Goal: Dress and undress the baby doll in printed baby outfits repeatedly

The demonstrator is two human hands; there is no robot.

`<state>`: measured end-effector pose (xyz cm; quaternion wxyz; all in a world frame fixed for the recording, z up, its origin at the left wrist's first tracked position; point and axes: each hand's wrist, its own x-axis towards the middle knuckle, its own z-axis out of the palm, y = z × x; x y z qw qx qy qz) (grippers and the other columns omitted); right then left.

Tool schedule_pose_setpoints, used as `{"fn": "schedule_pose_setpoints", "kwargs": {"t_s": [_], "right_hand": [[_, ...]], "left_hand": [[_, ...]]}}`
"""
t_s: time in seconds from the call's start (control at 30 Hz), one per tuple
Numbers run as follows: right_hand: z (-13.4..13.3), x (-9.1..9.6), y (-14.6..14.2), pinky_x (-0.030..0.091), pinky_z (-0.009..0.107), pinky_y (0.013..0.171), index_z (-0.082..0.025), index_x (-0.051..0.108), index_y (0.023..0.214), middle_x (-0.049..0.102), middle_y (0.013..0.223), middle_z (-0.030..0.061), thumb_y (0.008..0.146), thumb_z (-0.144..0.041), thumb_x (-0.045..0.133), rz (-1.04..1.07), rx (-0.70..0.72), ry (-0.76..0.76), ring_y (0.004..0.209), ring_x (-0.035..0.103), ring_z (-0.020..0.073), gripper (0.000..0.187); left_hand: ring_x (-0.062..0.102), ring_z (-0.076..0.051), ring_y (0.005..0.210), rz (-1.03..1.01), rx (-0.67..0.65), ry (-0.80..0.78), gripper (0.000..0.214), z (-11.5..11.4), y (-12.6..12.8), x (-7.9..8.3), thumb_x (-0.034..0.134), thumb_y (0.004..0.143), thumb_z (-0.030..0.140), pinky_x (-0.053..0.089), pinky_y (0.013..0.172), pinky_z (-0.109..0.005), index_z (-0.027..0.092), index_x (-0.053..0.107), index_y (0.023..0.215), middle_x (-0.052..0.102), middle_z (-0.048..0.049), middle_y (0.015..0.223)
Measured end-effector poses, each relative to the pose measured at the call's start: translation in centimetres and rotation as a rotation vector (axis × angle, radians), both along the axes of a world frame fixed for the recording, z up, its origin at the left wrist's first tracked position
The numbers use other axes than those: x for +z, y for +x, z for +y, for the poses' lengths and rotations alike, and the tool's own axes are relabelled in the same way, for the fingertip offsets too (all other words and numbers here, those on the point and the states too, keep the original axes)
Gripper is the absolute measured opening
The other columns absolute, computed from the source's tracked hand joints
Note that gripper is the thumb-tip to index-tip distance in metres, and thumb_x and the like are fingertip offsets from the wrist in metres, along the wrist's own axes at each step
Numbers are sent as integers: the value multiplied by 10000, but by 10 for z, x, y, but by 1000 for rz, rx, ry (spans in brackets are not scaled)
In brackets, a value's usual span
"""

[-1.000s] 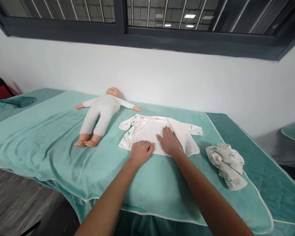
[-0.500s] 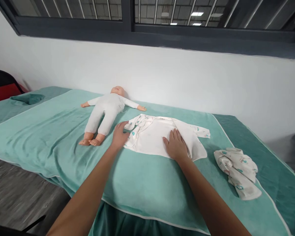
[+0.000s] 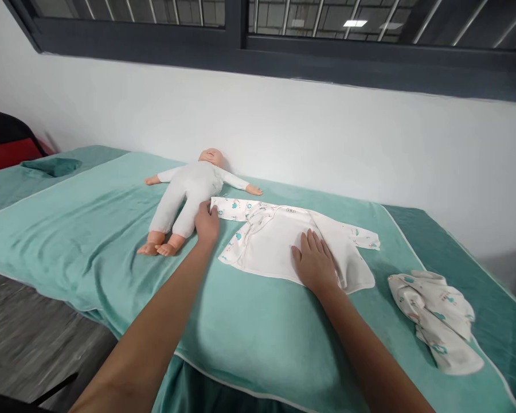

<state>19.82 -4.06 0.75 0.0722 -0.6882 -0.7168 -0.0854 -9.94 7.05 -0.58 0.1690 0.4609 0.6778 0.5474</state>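
Head view: a white baby shirt [image 3: 275, 244] lies flat on the green towel [image 3: 90, 241], about mid-table, its hem well back from the towel's near edge. The right hand [image 3: 316, 265] rests on the shirt's lower right part, palm down, fingers spread wide. The left hand [image 3: 207, 222] sits at the end of the outstretched sleeve [image 3: 230, 207] on the person's left, fingers curled. Whether they pinch the cuff or only press it, I cannot tell. That hand is just beside the doll [image 3: 184, 198], near its leg. A crumpled garment [image 3: 438, 318] lies well apart to the right, close to the towel's right edge. Bare towel stretches left of the doll and in front of the shirt.
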Motion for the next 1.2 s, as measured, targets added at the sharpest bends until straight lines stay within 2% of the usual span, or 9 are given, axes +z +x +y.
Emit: {"fn": "schedule_pose_setpoints", "kwargs": {"t_s": [0.2, 0.33, 0.47, 0.6, 0.73, 0.87, 0.97, 1.1, 1.2], "right_hand": [[11, 4, -13, 222, 417, 1229, 5, 382, 1516, 329, 1613, 201, 1025, -224, 233, -2, 148, -94, 1517, 281, 261, 562], [37, 4, -31, 221, 416, 1227, 3, 343, 1536, 290, 1630, 196, 1050, -369, 233, 62, 176, -149, 1532, 235, 274, 621], [65, 3, -45, 181, 419, 1235, -3, 302, 1555, 226, 1653, 185, 1050, -444, 212, 91, 105, -167, 1549, 177, 269, 677], [78, 1, -47, 160, 415, 1242, -15, 287, 1566, 202, 1663, 161, 1045, -463, 190, 98, 77, -169, 1550, 173, 257, 693], [76, 0, -37, 161, 422, 1243, -27, 282, 1572, 201, 1665, 144, 1038, -473, 173, 115, 27, -152, 1548, 182, 249, 704], [75, -2, -21, 166, 422, 1240, -19, 285, 1568, 214, 1660, 155, 1031, -490, 179, 126, -59, -129, 1546, 191, 253, 723], [75, -4, -15, 158, 416, 1240, -18, 286, 1568, 217, 1659, 157, 1027, -505, 187, 117, -70, -123, 1544, 194, 256, 734], [75, -5, -17, 166, 418, 1236, -21, 282, 1569, 212, 1661, 159, 1027, -508, 174, 110, -77, -124, 1547, 181, 252, 737], [74, -5, -18, 156, 417, 1238, -21, 286, 1568, 214, 1660, 160, 1026, -500, 190, 110, -75, -107, 1546, 182, 251, 729]], "left_hand": [[661, -255, 958, 66, 34, 35, 349, -1, 3, -2, 483, 925, 259, 501, 949, -422, 181, 531, 1261, 679, -85, 972], [579, -284, 1234, 254, 7, 142, 384, -4, 6, -3, 481, 881, 144, 429, 1099, -448, 153, 547, 1260, 640, -158, 1218], [489, -254, 1378, 450, -220, 214, 353, -10, 12, -2, 474, 906, 171, 344, 1200, -426, 159, 629, 1223, 616, -136, 1372], [548, -213, 1344, 549, -531, 8, 372, -16, 20, 2, 426, 973, 335, 371, 1187, -377, 229, 705, 1194, 678, -45, 1343], [541, -240, 1355, 526, -510, -92, 415, -24, 22, 10, 403, 982, 409, 361, 1182, -419, 238, 717, 1194, 682, -49, 1339], [616, -226, 1248, 328, -558, -113, 439, -39, 23, 22, 413, 969, 486, 418, 1133, -390, 255, 696, 1213, 702, -27, 1303], [567, -243, 1312, 375, -562, -160, 481, -51, 35, 28, 487, 934, 497, 424, 1132, -392, 244, 617, 1322, 620, -40, 1422], [323, -292, 1499, 796, -655, -133, 483, -57, 70, 32, 585, 880, 352, 226, 1251, -484, 195, 581, 1336, 464, -89, 1562], [400, -282, 1445, 845, -670, -142, 413, -51, 93, 31, 566, 871, 245, 277, 1224, -449, 152, 604, 1272, 533, -141, 1483]]}}
